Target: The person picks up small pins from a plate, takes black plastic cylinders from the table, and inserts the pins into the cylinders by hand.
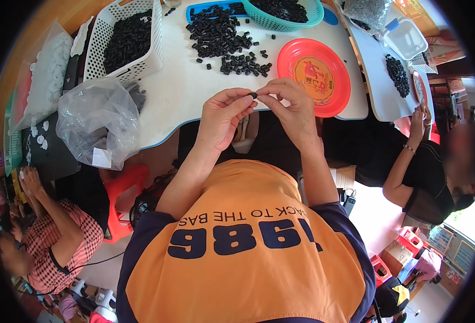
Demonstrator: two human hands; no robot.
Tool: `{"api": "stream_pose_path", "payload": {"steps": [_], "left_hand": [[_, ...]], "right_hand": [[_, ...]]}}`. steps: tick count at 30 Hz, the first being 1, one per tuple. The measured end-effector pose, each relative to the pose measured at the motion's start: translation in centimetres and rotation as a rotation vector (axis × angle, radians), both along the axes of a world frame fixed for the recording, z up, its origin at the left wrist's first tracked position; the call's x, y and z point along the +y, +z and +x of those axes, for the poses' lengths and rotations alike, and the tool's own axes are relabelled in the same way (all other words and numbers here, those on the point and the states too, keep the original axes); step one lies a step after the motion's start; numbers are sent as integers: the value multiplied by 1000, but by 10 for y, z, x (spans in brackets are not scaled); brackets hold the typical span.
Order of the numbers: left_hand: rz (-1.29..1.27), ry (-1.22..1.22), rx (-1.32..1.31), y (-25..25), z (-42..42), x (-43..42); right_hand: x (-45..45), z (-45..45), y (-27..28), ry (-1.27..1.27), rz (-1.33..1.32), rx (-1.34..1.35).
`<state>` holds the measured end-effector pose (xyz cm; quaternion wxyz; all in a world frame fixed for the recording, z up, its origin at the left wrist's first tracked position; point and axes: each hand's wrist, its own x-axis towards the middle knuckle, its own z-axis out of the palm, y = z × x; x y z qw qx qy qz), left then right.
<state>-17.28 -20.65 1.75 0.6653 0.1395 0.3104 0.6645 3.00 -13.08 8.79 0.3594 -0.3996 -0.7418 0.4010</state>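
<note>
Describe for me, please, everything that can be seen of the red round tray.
The red round tray looks like glossy plastic, with a raised rim and a yellow-orange printed circle bearing red markings in its middle. It lies face up on the white table, to the right of the loose black pieces and near the teal basket. The right hand covers part of its left edge in view; whether they touch cannot be told.

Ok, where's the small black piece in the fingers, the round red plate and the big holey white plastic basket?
Small black piece (253,95): head view, its visible middle.
Round red plate (343,81): head view, right rim.
White plastic basket (98,47): head view, left wall.
</note>
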Motion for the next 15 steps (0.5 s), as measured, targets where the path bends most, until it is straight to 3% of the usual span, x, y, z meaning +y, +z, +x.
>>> {"api": "stream_pose_path", "payload": {"steps": [2,4,5,7,10,14,15], "left_hand": [[-18,6,-12,-8,-2,-4],[2,-47,-105,-18,-6,-6],[7,-46,-108,-20,-9,-6],[6,-158,-202,-21,-12,-10],[5,-202,-326,-24,-13,-19],[40,-212,-469,-31,-24,-17],[16,-184,-437,-28,-27,-17]], "right_hand": [[0,0,-16,1,-6,34],[8,1,-38,107,-270,202],[8,1,-44,109,-265,198],[7,-3,-46,198,-739,488],[23,-3,-35,372,-750,436],[109,-12,-53,48,-315,10],[131,-11,-62,53,-311,3]]}}
